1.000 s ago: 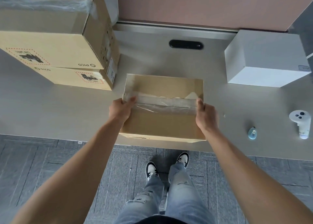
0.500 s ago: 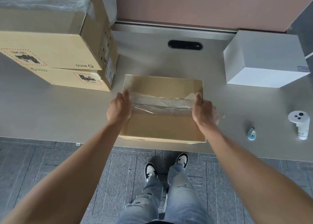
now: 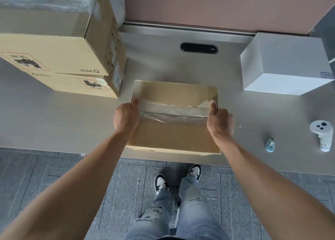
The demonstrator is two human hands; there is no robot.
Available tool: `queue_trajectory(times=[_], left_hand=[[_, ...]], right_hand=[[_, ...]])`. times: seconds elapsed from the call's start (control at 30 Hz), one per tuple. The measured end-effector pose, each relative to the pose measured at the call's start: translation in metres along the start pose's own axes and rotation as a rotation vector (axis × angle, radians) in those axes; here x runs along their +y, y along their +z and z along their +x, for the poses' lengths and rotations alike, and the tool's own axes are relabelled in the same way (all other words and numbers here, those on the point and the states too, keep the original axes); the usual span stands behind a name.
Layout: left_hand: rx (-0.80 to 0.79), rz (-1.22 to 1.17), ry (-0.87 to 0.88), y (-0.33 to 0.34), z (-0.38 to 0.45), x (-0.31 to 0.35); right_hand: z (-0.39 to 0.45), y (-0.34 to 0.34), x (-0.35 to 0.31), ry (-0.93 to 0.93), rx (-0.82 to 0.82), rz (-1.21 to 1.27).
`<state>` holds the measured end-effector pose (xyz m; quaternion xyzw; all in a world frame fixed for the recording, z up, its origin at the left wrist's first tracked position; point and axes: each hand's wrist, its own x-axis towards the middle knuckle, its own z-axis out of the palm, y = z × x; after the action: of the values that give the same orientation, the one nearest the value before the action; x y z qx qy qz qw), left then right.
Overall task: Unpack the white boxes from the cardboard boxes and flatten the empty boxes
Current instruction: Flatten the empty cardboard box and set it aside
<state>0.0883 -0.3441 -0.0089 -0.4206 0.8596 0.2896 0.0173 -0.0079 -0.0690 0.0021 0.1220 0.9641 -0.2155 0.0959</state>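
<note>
Head view: a taped cardboard box (image 3: pixel 174 116) lies at the counter's (image 3: pixel 54 123) near edge. The left hand (image 3: pixel 126 117) and right hand (image 3: pixel 220 121) grip its two sides, thumbs on top, fingers curled round the edges. A white box (image 3: pixel 286 65) stands well apart at the right; stacked cartons (image 3: pixel 59 45) sit at the left.

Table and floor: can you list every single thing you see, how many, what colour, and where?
Cardboard box: one, brown, taped, at the table's near edge, gripped by both hands.
Stacked cardboard boxes: two, tan, far left.
White box: one, far right.
Controller: one, white, right edge.
Small bottle: one, pale blue, left of the controller.
Cable slot: one, black, at the table's back.
Table: one, grey.
Floor: dark grey.
Shoes: two, black and white, on the floor.
Jeans: light blue.
Left hand: on the box's left side.
Right hand: on its right side.
</note>
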Motion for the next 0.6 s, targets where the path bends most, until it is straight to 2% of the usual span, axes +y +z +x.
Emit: queue_trajectory(times=[0.1,0.17,0.23,0.3,0.4,0.6], left_hand=[[0.148,0.088,0.076,-0.001,-0.013,0.007],[0.244,0.349,0.274,0.000,-0.026,0.014],[0.188,0.532,0.528,0.010,-0.041,0.022],[0.082,0.506,0.691,0.028,-0.056,0.031],[-0.037,0.432,0.688,0.049,-0.066,0.036],[-0.019,0.454,0.674,0.058,-0.060,0.032]], right_hand=[[-0.006,0.003,-0.002,-0.064,0.098,-0.014],[-0.013,0.004,0.000,-0.289,0.211,-0.125],[-0.019,0.005,-0.001,-0.581,0.222,-0.272],[-0.025,0.013,-0.005,-0.794,0.131,-0.348],[-0.033,0.029,-0.011,-0.836,0.022,-0.360],[-0.028,0.037,-0.008,-0.811,0.012,-0.338]])
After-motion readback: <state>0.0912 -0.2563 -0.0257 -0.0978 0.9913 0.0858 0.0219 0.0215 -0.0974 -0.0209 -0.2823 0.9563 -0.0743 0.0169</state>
